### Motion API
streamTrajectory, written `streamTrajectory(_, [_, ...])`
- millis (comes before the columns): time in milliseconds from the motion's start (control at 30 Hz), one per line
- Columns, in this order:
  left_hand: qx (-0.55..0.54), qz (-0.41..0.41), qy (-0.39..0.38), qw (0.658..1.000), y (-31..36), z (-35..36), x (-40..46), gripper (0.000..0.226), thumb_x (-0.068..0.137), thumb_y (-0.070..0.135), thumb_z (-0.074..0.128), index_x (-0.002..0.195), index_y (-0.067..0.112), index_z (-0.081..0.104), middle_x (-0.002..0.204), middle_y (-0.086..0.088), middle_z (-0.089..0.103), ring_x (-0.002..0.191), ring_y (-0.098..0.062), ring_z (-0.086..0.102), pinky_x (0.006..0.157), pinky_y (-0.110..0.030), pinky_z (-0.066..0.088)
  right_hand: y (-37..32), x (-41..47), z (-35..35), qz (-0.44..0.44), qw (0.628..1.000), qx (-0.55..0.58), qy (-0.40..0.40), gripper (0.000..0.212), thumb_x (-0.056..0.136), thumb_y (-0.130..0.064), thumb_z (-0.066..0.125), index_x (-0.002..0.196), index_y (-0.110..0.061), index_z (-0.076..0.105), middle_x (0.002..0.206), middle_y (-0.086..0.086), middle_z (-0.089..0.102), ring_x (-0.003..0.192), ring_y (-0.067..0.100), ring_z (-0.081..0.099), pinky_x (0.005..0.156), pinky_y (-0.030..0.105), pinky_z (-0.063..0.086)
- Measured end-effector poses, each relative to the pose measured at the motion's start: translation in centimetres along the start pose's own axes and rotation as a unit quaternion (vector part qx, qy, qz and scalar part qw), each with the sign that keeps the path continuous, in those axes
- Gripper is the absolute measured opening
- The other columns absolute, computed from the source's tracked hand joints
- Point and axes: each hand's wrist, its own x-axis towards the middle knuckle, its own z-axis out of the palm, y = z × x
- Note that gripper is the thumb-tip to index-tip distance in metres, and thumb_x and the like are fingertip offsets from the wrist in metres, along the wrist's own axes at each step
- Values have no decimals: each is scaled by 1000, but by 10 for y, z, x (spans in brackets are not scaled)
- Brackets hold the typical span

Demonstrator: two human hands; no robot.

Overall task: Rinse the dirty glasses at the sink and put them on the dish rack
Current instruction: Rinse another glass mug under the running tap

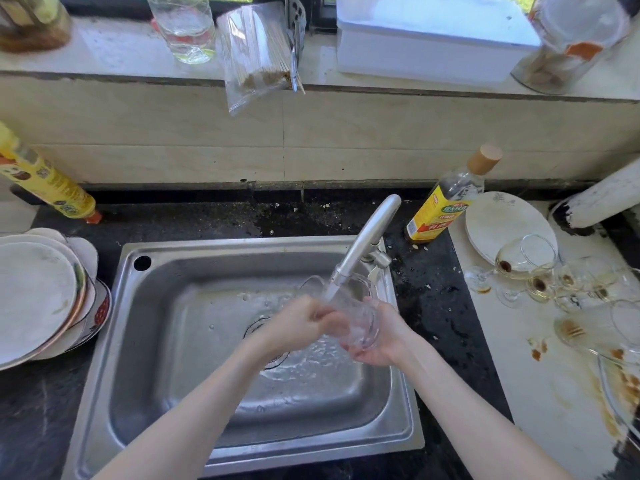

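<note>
While both hands' grip encloses the glass (356, 320) under the faucet (363, 240), stained glasses (540, 271) cluttered rightward, plates (38, 296) leftward.

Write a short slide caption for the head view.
Both hands rinse a clear glass under the faucet.

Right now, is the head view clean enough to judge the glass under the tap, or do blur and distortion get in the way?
Head view: bright daylight, no heavy shadows. The glass is see-through and smeared by running water, so its edges are hard to trace between the left hand and right hand. Wide-angle bending curves the frame edges; the windowsill jars look soft.
</note>
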Motion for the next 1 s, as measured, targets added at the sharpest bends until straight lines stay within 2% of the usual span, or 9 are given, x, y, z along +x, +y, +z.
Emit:
streamTrajectory(100, [-187, -61, 85, 977, 10, -4, 5, 16, 96, 12, 47, 94, 4, 61, 90, -8, 73, 74, -8, 69, 67, -19, 55, 4, 1, 2, -120, 992, -18, -30, 39, 93, -44, 44, 110, -12, 61, 103, 14, 61, 80, 23, 56, 67, 31, 44])
streamTrajectory(233, [-204, -69, 146, 966, 19, -9, 10, 29, 98, 20, 42, 78, 14, 61, 83, -11, 73, 68, -8, 64, 60, -12, 47, 7, 10, 2, -247, 965, -90, -4, 32, 89, -40, 56, 118, -27, 52, 128, 8, 52, 81, 18, 57, 60, 28, 46])
streamTrajectory(333, [-113, -13, 53, 992, 25, -12, 2, 12, 94, 24, 53, 87, 20, 63, 93, -5, 72, 83, -10, 66, 78, -18, 49, -4, 6, 2, -150, 986, -66, 21, 39, 87, -45, 59, 112, -16, 58, 114, 10, 57, 81, 21, 60, 60, 34, 53])
streamTrajectory(433, [122, 26, -44, 991, 17, -19, -2, 12, 83, 25, 67, 92, 17, 71, 89, 6, 71, 79, -9, 64, 77, -21, 50, -4, 8, -2, 6, 999, -32, -14, 49, 86, -45, 57, 118, -8, 56, 96, 12, 60, 66, 22, 62, 54, 32, 54])
streamTrajectory(500, [180, -3, 8, 984, 18, -23, -2, 14, 79, 32, 71, 80, 18, 72, 78, 5, 71, 68, -10, 62, 66, -24, 49, 1, 13, -2, 31, 998, -33, -54, 55, 84, -49, 55, 121, -8, 56, 91, 11, 62, 62, 21, 61, 54, 29, 52])
streamTrajectory(633, [82, -15, 163, 983, 26, -19, 1, 34, 81, 33, 69, 53, 22, 52, 48, 10, 57, 42, 7, 49, 45, -8, 31, 8, 2, 11, -26, 998, 17, -51, 48, 84, -45, 57, 112, -5, 58, 97, 18, 63, 78, 28, 61, 58, 28, 50])
streamTrajectory(767, [45, -14, 194, 980, 26, -11, -3, 30, 82, 40, 66, 60, 21, 61, 64, 0, 70, 59, -8, 63, 57, -24, 46, 12, 7, 5, -89, 996, 18, -22, 53, 80, -45, 67, 122, -15, 54, 120, 19, 53, 92, 29, 61, 57, 30, 55])
streamTrajectory(900, [96, 35, 158, 982, 12, -7, -11, 17, 85, 33, 65, 81, 18, 72, 75, 6, 69, 70, -10, 62, 67, -24, 43, 20, 20, -6, -77, 995, 9, -67, 65, 77, -51, 65, 129, -13, 52, 112, 17, 61, 73, 26, 64, 41, 24, 48])
streamTrajectory(1000, [154, 78, 145, 974, -12, -15, -16, 14, 79, 39, 68, 79, 27, 73, 83, 20, 63, 88, -7, 55, 86, -30, 40, 23, 25, -16, -63, 993, 18, -99, 64, 73, -50, 66, 123, -12, 54, 110, 18, 60, 66, 24, 62, 36, 20, 41])
